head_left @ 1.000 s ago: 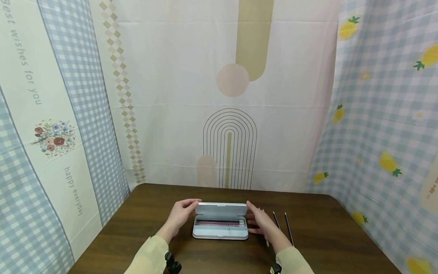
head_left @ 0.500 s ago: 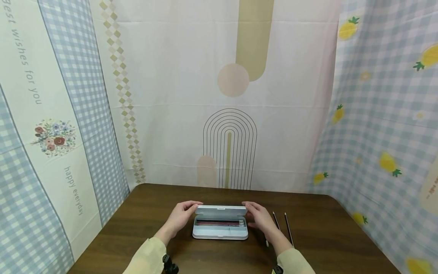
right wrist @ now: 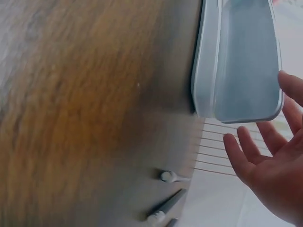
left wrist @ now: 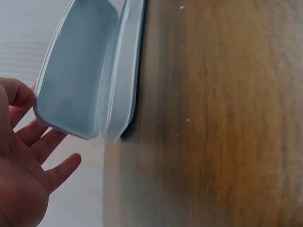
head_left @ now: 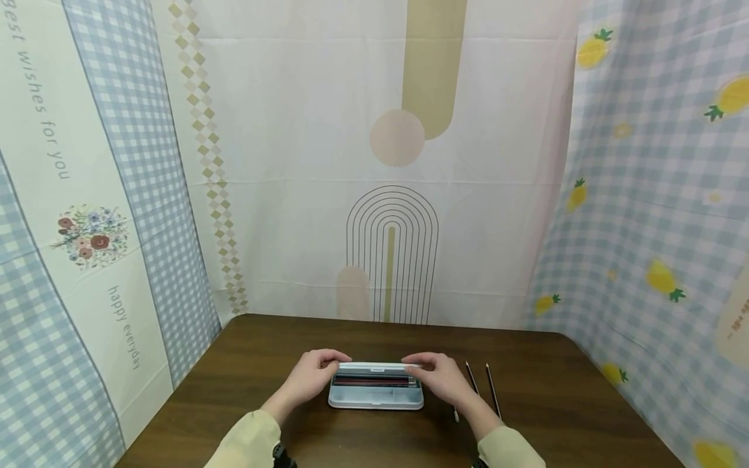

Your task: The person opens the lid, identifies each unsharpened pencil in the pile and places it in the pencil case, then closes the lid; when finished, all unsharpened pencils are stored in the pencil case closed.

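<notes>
A pale blue-grey pencil case (head_left: pixel 376 398) lies on the table with its hinged lid (head_left: pixel 374 365) tilted partway over the base. Several pencils (head_left: pixel 374 381) lie lengthwise in the back compartment; the front tray section shows bare. My left hand (head_left: pixel 310 378) pinches the lid's left end between thumb and fingers. At the opposite end, my right hand (head_left: pixel 443 378) holds the lid's right corner the same way. Both wrist views show the lid (left wrist: pixel 78 71) raised from the base, thumb at its edge and the other fingers spread behind it. The wrist views do not show the pencils inside.
Loose pencils (head_left: pixel 493 390) lie on the brown wooden table (head_left: pixel 562 403) just right of my right hand, partly hidden by that arm. Their ends (right wrist: pixel 166 177) show low in the right wrist view. A printed cloth (head_left: pixel 281 247) hangs behind the table, with checked cloths at both sides.
The lid has swung down and forward from nearly upright, now partly covering the pencils in the case. Both hands have moved inward and down with it. The loose pencils have stayed put.
</notes>
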Available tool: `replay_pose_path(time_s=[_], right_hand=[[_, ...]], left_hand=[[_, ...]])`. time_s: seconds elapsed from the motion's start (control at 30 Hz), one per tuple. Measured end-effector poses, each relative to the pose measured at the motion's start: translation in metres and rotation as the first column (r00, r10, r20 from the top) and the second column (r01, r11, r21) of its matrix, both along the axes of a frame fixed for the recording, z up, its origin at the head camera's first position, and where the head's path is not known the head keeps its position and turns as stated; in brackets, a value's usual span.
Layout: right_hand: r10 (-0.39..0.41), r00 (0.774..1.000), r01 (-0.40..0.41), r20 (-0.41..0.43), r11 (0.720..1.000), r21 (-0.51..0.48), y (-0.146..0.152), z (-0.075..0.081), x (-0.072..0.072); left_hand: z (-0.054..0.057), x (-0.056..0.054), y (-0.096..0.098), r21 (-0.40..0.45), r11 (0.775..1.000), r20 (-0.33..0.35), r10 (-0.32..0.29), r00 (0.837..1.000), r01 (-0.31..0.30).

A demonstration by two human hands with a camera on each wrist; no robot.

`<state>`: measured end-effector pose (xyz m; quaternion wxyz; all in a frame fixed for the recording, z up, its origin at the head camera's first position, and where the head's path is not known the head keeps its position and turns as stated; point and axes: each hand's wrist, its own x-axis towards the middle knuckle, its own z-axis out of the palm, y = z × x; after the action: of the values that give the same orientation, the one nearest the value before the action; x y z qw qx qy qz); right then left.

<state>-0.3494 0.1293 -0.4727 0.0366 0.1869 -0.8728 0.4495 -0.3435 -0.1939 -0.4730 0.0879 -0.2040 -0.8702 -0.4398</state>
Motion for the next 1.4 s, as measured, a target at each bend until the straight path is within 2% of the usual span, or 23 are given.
replay_pose_path(time_s=[0.1,0.17,0.27,0.4,0.57,0.73,0.87,1.07,1.17,1.3,1.4], right_hand=[[0.048,0.992,-0.040,-0.115,0.996,0.074,-0.001,0.003,0.001],[0.090,0.979,-0.066,-0.182,0.989,0.133,-0.003,0.004,0.002],[0.151,0.957,-0.093,-0.249,0.969,0.227,-0.006,0.006,0.004],[0.204,0.934,-0.106,-0.292,0.941,0.320,-0.010,0.006,0.008],[0.240,0.928,-0.130,-0.284,0.925,0.356,-0.014,0.004,0.010],[0.254,0.937,-0.149,-0.239,0.911,0.384,-0.016,0.004,0.011],[0.256,0.942,-0.147,-0.219,0.897,0.418,-0.018,0.003,0.012],[0.243,0.944,-0.122,-0.221,0.885,0.450,-0.021,0.001,0.014],[0.230,0.945,-0.101,-0.231,0.881,0.463,-0.022,0.001,0.015],[0.213,0.946,-0.075,-0.243,0.877,0.475,-0.024,0.001,0.017],[0.203,0.946,-0.060,-0.253,0.876,0.478,-0.024,0.002,0.017]], left_hand=[[0.001,0.003,0.006,-0.091,0.995,-0.094,-0.056,0.994,0.048],[0.001,0.004,0.010,-0.169,0.983,-0.153,-0.102,0.983,0.076],[0.000,0.007,0.016,-0.271,0.957,-0.196,-0.161,0.967,0.105],[0.000,0.010,0.025,-0.377,0.920,-0.195,-0.189,0.962,0.104],[-0.001,0.013,0.035,-0.475,0.876,-0.215,-0.208,0.954,0.084],[-0.004,0.014,0.042,-0.541,0.839,-0.280,-0.245,0.928,0.059],[-0.005,0.013,0.044,-0.567,0.823,-0.310,-0.257,0.915,0.039],[-0.005,0.014,0.049,-0.590,0.807,-0.305,-0.240,0.922,0.015],[-0.006,0.015,0.052,-0.602,0.799,-0.319,-0.233,0.919,-0.007],[-0.005,0.015,0.056,-0.616,0.787,-0.359,-0.230,0.904,-0.045],[-0.003,0.015,0.059,-0.638,0.765,-0.395,-0.234,0.888,-0.082]])
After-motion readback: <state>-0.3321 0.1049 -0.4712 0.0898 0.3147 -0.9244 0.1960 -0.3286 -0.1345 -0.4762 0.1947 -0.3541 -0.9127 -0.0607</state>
